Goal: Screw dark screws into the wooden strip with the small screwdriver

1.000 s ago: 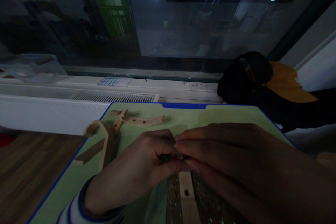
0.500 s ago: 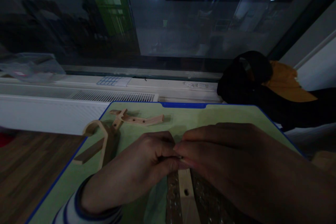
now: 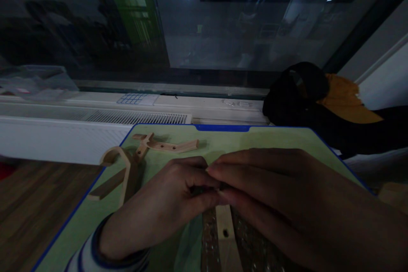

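Wooden strip [image 3: 227, 246]: near the bench's close edge, running away from the person, a dark hole in its upper face; the far end goes in under the fingertips.
Pale bit [image 3: 219, 190]: tiny, peeping out where the two hands meet; too small and covered for me to say what it is.
Left hand [image 3: 175, 199]: its grip is pinched at the tips, thumb below forefinger, on the pale bit, just over the strip's far end; a striped sleeve [image 3: 108, 250] circles the wrist.
Right hand [image 3: 287, 199]: fingers laid together, tips against the left hand's; from here I can't tell if its grip has closed on anything.
Brown wrap [image 3: 211, 242]: shiny and bumpy, on both sides of the strip.
Bench [image 3: 255, 140]: pale green top with a blue rim.
Wooden hook [image 3: 128, 172]: over on the left of the bench, its curved end arching near the rim.
Wooden bar [image 3: 174, 147]: two holes in it, beyond the left hand.
Sill [image 3: 204, 104]: white, below the dark window [image 3: 223, 42]; gridded paper [image 3: 132, 98] lies on it, a clear plastic container [image 3: 41, 83] farther left.
Cap [image 3: 347, 102]: orange, among black cloth at the right.
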